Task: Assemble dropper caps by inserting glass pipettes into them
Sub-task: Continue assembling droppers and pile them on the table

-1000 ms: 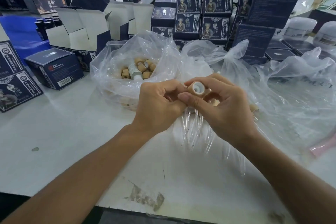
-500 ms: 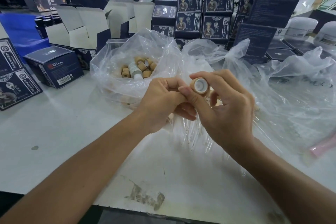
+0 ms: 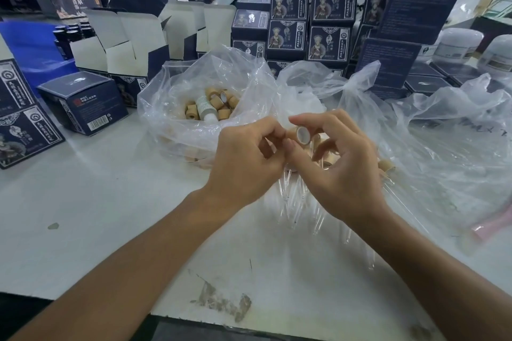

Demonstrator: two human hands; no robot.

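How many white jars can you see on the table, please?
2: one white jar at far right beside the stacked boxes, the other at the frame edge; more may be hidden.

Dark printed boxes crowd behind white jars.

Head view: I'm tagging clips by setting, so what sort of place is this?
Probably a small packing workshop for cosmetics or skincare. Stacks of printed navy product boxes crowd the white table, a clear plastic bag holds loose tan dropper caps, and white jars stand at right.
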